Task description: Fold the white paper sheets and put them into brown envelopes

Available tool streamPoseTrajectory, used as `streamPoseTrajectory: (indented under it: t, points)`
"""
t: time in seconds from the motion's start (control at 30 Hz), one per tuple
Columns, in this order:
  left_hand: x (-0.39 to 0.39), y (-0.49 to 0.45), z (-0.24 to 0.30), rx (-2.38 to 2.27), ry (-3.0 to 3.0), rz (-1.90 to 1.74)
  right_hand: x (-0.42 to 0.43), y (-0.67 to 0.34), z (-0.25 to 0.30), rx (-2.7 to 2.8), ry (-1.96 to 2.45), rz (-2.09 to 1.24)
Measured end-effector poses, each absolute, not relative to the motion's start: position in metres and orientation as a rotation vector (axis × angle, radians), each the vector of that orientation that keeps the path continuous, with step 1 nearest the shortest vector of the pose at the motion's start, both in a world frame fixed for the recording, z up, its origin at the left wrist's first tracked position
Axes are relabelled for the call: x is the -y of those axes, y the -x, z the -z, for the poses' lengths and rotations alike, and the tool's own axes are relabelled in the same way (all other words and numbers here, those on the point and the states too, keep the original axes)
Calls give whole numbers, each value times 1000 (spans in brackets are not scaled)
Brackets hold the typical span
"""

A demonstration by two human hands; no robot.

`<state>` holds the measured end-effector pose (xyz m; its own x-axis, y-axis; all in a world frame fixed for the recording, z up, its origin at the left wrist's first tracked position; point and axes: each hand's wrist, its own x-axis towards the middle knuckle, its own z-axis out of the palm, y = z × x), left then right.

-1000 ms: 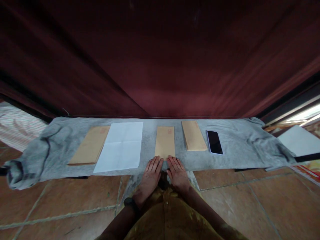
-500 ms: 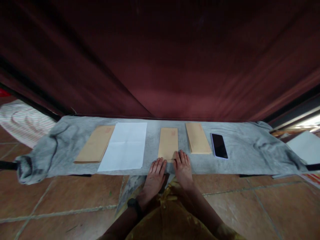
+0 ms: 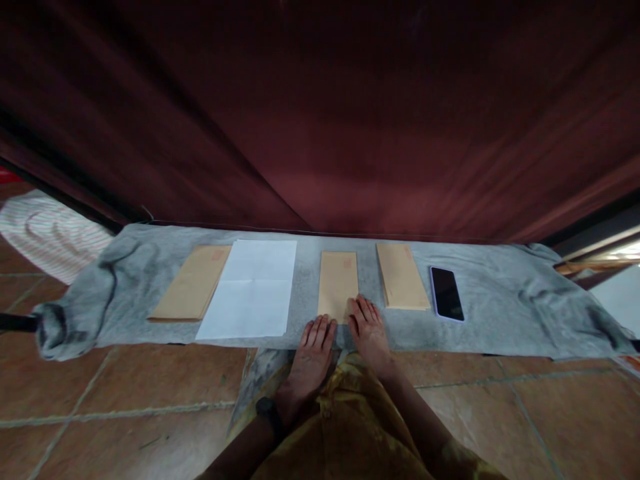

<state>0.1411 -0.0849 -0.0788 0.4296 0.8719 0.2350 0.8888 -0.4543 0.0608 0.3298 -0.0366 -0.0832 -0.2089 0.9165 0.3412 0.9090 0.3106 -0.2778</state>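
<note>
A brown envelope (image 3: 337,283) lies flat in the middle of a grey cloth (image 3: 480,320) spread on the floor. My right hand (image 3: 369,327) rests flat with its fingertips on the envelope's near right corner, fingers stretched out. My left hand (image 3: 313,347) lies flat on the cloth just below the envelope's near edge, fingers apart, with a dark band on the wrist. Neither hand holds anything.
A white sheet of paper (image 3: 253,290) and a stack of brown envelopes (image 3: 193,290) lie to the left. Another envelope stack (image 3: 401,275) and a black phone (image 3: 446,293) lie to the right. A dark red curtain (image 3: 320,120) hangs behind; brown floor tiles (image 3: 125,393) lie in front.
My right hand has slid forward onto the envelope's near right corner. My left hand has drawn back slightly to the cloth below the envelope. The view has shifted a little.
</note>
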Motion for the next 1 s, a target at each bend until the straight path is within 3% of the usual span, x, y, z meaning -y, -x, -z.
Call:
streamPoseTrajectory:
  t: [0.23,1.0]
  points:
    - [86,-143,81,1612,2594,322,73,-300,74,2359,1378,-104]
    - [67,-157,53,1621,2730,493,84,-330,94,2434,1378,-52]
